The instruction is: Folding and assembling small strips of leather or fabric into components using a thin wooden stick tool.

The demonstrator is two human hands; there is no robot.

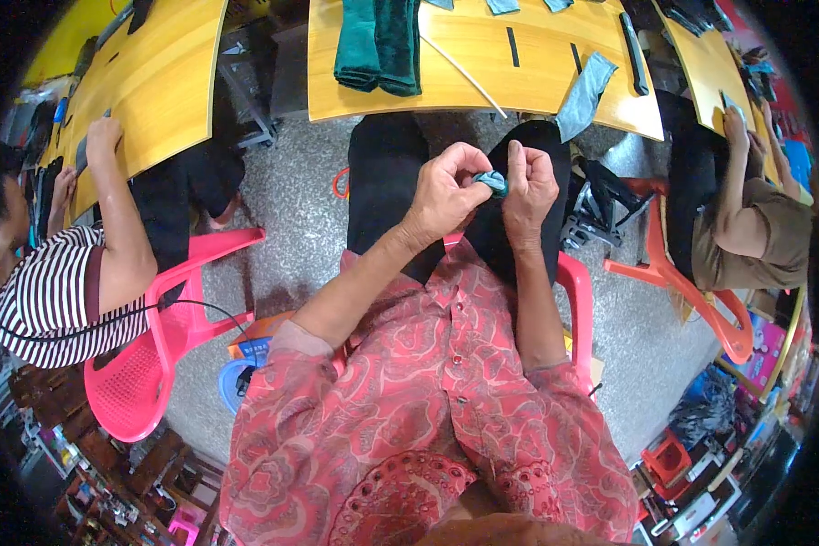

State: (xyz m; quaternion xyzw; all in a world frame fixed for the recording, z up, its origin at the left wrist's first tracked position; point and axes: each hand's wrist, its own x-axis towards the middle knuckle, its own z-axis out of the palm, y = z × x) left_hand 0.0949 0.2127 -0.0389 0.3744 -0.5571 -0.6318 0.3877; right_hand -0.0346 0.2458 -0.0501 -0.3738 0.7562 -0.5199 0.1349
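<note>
Over my lap, my left hand point(446, 196) pinches a small teal twisted piece of fabric point(491, 184) between thumb and fingers. Close beside it on the right, my right hand point(530, 193) is closed, fingers curled and thumb raised. Whatever its fingertips hold, if anything, is too small to make out. Beyond my knees, a pale teal fabric strip point(586, 96) hangs over the front edge of the wooden table point(469, 68). Folded dark green velvet cloths point(378, 50) lie at the table's left.
On the table lie a thin pale stick point(464, 75), black strips point(513, 47) and a dark rod point(634, 55). Co-workers sit at tables to the left and right. A pink plastic chair point(168, 350) stands at left, an orange chair point(669, 264) at right.
</note>
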